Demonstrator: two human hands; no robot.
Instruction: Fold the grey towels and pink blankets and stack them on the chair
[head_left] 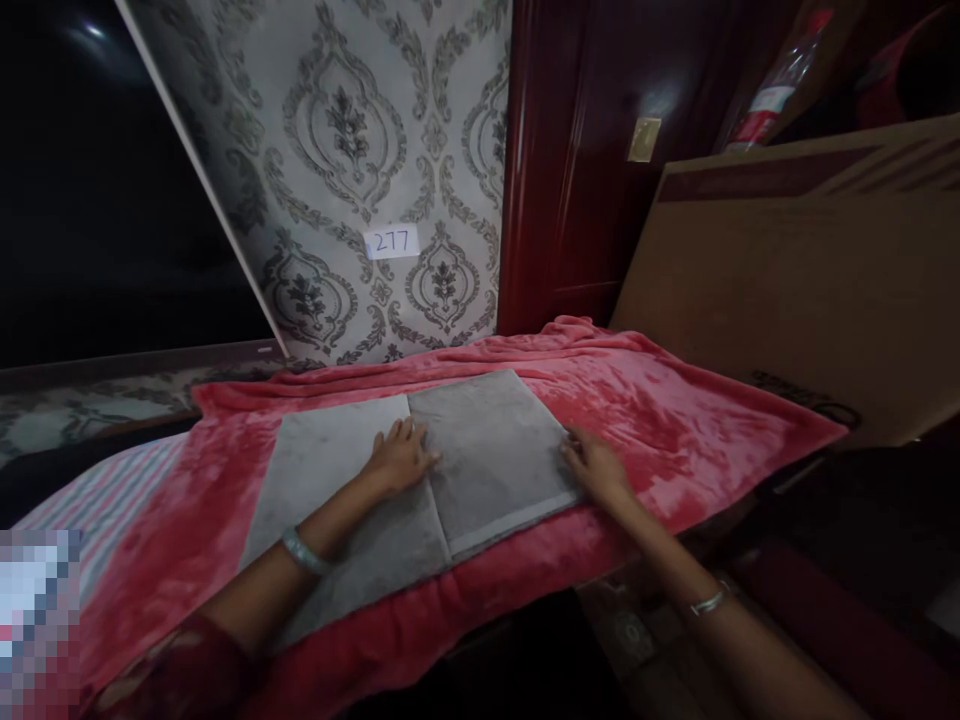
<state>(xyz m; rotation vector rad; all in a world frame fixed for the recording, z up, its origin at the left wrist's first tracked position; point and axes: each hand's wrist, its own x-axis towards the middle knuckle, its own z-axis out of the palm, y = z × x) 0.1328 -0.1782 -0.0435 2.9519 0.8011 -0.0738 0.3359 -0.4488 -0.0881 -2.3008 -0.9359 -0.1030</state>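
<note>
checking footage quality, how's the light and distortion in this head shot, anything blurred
Head view: dim, the left side nearly black; glare spots on the dark red door; wide-angle bending tilts the wall; a pixelated patch at lower left; both hands, left and right, and the grey towel stay readable.

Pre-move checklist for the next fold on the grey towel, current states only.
1. Left hand flat on grey towel at the fold edge: ok.
2. Right hand on the folded layer's right edge: ok.
3. Folded layer lying flat, edges roughly square: ok.
4. Towel fully on the red blanket: ok.
5. Cardboard box apart from towel: ok.
6. Underside creases: cannot tell.
</note>
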